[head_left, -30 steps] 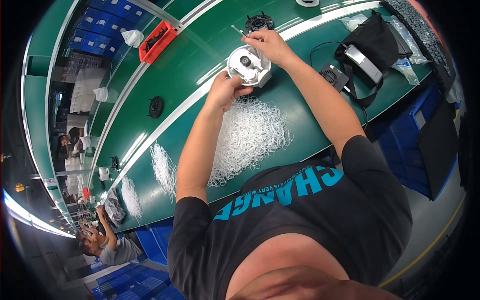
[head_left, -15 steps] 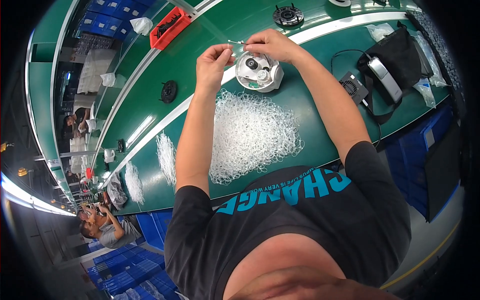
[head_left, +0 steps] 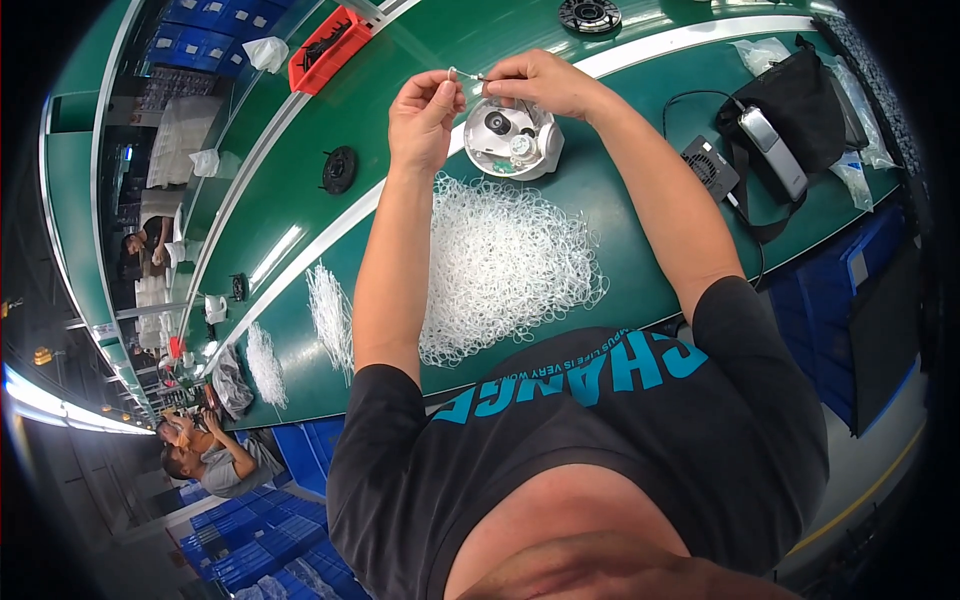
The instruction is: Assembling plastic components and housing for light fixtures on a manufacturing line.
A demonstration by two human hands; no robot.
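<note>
Left hand point(head_left: 425, 112) and right hand point(head_left: 535, 82) pinch a thin tie point(head_left: 466, 73) taut, at 12 o'clock above the white housing point(head_left: 512, 138), clear for handling.

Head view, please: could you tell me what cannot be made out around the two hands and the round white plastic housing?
- Small clear piece pinched between left hand and right hand: too small to identify.
- Round white plastic housing: upper rim hidden by the right hand; inner parts too small.
- Heap of thin white loops: left edge hidden behind the left forearm.
- Black round part: cut by the top edge.
</note>
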